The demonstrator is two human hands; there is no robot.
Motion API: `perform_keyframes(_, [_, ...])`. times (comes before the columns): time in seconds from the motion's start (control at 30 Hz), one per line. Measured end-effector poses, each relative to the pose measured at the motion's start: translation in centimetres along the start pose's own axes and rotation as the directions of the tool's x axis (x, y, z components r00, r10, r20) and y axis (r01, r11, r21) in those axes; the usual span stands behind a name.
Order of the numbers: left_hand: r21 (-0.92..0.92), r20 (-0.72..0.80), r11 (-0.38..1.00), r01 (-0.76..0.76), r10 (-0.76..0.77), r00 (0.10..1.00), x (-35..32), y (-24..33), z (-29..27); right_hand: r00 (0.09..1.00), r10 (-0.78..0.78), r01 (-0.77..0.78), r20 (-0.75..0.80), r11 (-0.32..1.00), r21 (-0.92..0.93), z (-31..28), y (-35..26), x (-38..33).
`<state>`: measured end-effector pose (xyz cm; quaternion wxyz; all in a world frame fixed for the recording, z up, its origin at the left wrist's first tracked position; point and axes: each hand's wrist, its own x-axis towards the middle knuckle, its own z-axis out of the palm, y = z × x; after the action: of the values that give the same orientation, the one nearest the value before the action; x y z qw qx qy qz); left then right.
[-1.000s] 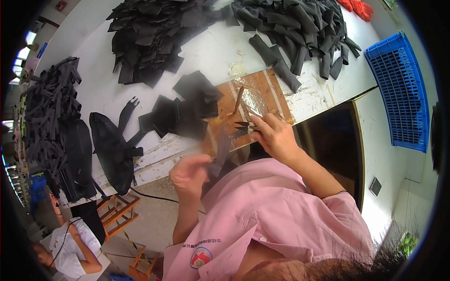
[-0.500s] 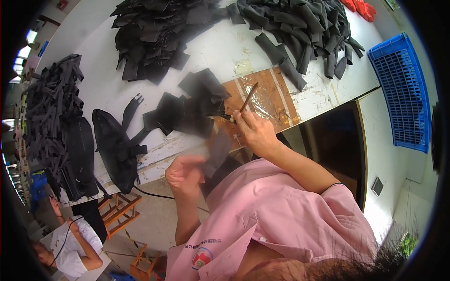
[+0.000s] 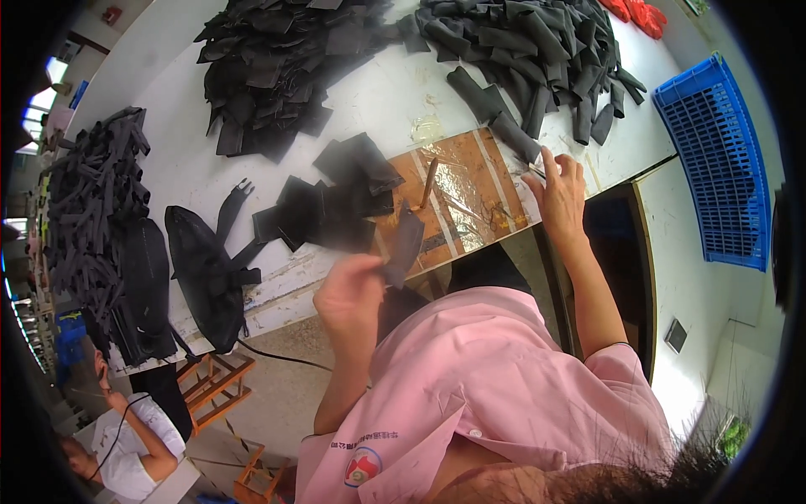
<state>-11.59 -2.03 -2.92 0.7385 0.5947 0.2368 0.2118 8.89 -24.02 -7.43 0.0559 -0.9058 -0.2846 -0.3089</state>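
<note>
The left hand pinches a dark strip at its lower end; the strip's long axis runs up toward one o'clock from the grip, its free end lying over the brown board on the white table. The right hand lies at three o'clock from the strip, fingers spread and resting at the board's right edge, just beside a dark roll; whether it grips anything thin there is too small to tell. The left hand is the nearer one to the strip.

A thin brown stick stands on the board at twelve o'clock from the strip. Flat black pieces lie at ten o'clock, and a heap of black pieces at eleven. A pile of dark rolls fills one o'clock. A blue crate sits far out at three o'clock. The pink shirt bears a small red and blue badge at six o'clock.
</note>
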Motion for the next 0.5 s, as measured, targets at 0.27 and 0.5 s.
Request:
perform_keyframes(0.27, [0.257,-0.028,0.950,-0.176,0.190,0.981,0.0,-0.5,3.5,0.955,-0.071,-0.259,0.288,0.271,0.927,-9.1,-11.2,1.7])
perform_keyframes(0.5, [0.502,0.059,0.768,-0.398,0.429,0.901,0.0,-1.0,3.8,0.954,-0.120,-0.223,0.276,0.336,0.915,-8.2,-11.7,1.5])
